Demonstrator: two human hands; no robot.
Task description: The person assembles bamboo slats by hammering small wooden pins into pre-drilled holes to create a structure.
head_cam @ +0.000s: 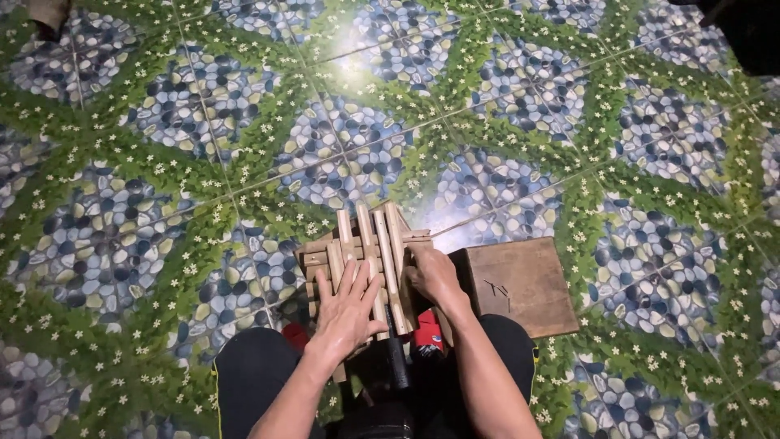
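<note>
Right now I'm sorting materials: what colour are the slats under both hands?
Pale tan bamboo slats, clearest in the head view.

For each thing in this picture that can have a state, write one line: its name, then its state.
Left hand: open, fingers spread, palm flat on the bamboo frame.
Right hand: curled, gripping the frame's right side.
Bamboo frame: slats laid crosswise, lying low before the knees.
Wooden block: flat on the floor, right of the frame, touched by nothing.
Dark-handled tool: lying between the knees, unheld.
Tiled floor: glossy, reflecting a light.

Pale, matt bamboo slats [370,252] beside a dull brown wooden block [520,284] on glossy printed floor tiles [203,122].
</note>
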